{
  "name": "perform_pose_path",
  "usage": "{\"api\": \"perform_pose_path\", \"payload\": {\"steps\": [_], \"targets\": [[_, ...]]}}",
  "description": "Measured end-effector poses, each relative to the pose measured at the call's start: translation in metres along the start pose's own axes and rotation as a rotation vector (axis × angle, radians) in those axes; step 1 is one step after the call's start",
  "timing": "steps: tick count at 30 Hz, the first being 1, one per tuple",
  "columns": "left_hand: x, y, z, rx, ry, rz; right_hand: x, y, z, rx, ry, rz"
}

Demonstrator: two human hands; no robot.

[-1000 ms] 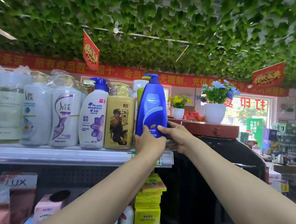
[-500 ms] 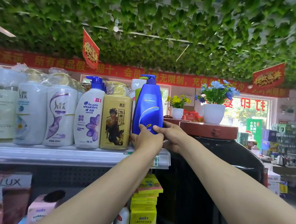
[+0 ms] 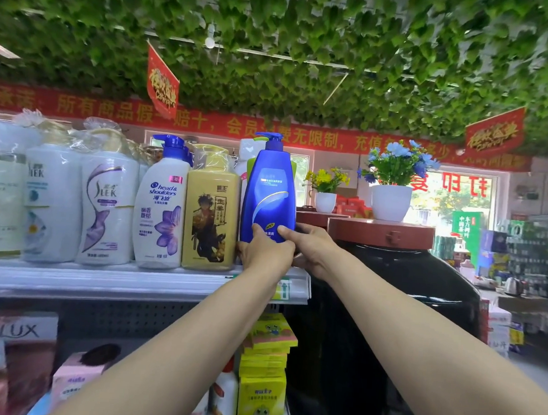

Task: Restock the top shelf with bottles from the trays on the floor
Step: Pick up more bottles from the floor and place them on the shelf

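Note:
A tall blue pump bottle (image 3: pixel 270 188) stands upright at the right end of the top shelf (image 3: pixel 101 280), next to a yellow bottle (image 3: pixel 211 210). My left hand (image 3: pixel 265 251) grips its lower front, thumb on the label. My right hand (image 3: pixel 312 248) holds its lower right side, thumb across the front. The bottle's base is hidden behind my hands. A green bottle and a white one stand partly hidden behind it.
White Head & Shoulders (image 3: pixel 162 207) and Slek (image 3: pixel 105 210) bottles fill the shelf leftward. A large dark jar with a red lid (image 3: pixel 381 234) stands right of the shelf end, flower pots (image 3: pixel 390 201) behind it. Lux boxes (image 3: pixel 22 333) and yellow packs (image 3: pixel 264 367) sit below.
Both hands have carried the blue bottle a little leftward, closer to the yellow bottle, and kept their grip on its lower part.

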State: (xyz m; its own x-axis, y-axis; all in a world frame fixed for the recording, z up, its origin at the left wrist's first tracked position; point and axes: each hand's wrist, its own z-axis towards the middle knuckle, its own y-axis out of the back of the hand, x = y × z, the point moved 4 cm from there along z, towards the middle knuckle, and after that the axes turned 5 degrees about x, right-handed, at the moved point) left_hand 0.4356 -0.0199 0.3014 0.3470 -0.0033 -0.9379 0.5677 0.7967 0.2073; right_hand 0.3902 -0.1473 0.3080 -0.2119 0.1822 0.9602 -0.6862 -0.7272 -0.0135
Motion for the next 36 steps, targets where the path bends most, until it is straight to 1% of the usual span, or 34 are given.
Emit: {"api": "perform_pose_path", "payload": {"steps": [6,8,11,17,20,26,29,36], "targets": [[0.003,0.015,-0.013,-0.017,-0.018,-0.156,0.000,0.004,-0.020,-0.076,-0.014,-0.110],[0.003,0.019,-0.020,-0.016,-0.050,-0.197,0.004,0.008,-0.028,-0.095,-0.013,-0.135],[0.003,0.028,-0.034,-0.038,-0.085,-0.210,0.012,0.010,-0.048,-0.095,0.005,-0.141],[0.017,0.049,-0.072,-0.049,-0.051,-0.270,0.020,0.010,-0.095,-0.101,0.066,-0.136],[0.032,0.060,-0.093,-0.066,-0.014,-0.258,0.015,0.008,-0.122,-0.087,0.075,-0.157],[0.077,0.070,-0.131,-0.057,0.059,-0.214,-0.020,-0.003,-0.181,-0.042,-0.007,-0.147],[0.100,0.072,-0.148,-0.002,0.107,-0.221,-0.046,-0.009,-0.202,-0.015,-0.060,-0.162],[0.163,0.082,-0.189,0.141,0.282,-0.273,-0.130,-0.030,-0.230,0.056,-0.224,-0.195]]}}
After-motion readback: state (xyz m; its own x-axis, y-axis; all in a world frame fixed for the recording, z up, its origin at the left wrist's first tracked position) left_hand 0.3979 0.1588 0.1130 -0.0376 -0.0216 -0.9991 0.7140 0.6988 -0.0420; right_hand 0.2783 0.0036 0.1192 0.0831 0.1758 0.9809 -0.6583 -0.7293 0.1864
